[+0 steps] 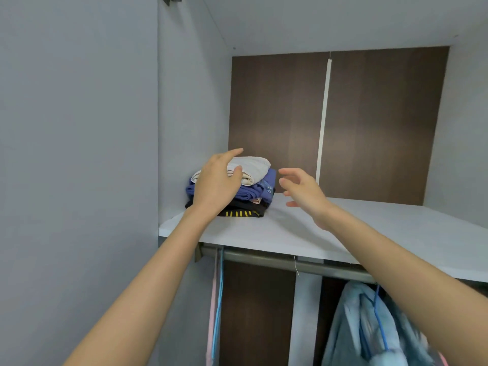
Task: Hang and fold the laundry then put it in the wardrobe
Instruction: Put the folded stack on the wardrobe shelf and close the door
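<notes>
The clothes stack [260, 190] is touched by the open-fingered left hand [216, 183], with the right hand [306, 194] held spread beside it. Toppling could be caused by brushing.

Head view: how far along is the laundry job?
Done: a folded stack sits on the wardrobe shelf, and a blue garment hangs from the rail below. In hand: the left hand rests on the cream top piece; the right hand is open beside it. Left: unclear; bare hangers hang at the rail's left end, and no loose laundry is in view.
</notes>
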Demonstrator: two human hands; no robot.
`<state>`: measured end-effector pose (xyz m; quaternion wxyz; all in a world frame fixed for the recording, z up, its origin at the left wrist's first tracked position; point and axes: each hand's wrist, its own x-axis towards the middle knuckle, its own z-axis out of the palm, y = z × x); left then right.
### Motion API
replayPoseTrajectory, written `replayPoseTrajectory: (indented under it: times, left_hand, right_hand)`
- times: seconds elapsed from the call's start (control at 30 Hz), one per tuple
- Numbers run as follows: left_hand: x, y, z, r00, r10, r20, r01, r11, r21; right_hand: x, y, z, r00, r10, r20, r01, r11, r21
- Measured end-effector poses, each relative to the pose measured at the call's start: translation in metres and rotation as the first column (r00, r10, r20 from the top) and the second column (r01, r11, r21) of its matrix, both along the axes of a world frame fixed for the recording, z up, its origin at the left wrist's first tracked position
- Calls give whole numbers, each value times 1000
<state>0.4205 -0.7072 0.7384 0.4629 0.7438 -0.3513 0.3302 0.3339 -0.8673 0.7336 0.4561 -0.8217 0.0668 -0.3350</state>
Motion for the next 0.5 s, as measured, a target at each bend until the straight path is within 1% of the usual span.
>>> replayPoseTrajectory:
  times: [0.07, 0.17, 0.33, 0.5]
  left_hand:
    - [-20, 11, 0, 999, -26, -26, 25, 999, -27]
    - [-56, 27, -2, 996, -52, -70, 47, 996, -75]
    - [-124, 55, -20, 994, -70, -80, 63, 994, -84]
    - [-199, 96, -53, 991, -58, -117, 45, 993, -107]
  right_hand:
    - [-26, 10, 0, 1000, 9, 25, -9, 1000, -9]
    - [-63, 26, -2, 998, 28, 62, -29, 999, 21]
    - [-132, 54, -20, 993, 71, 99, -79, 994, 76]
    - [-201, 88, -53, 989, 133, 67, -140, 984, 110]
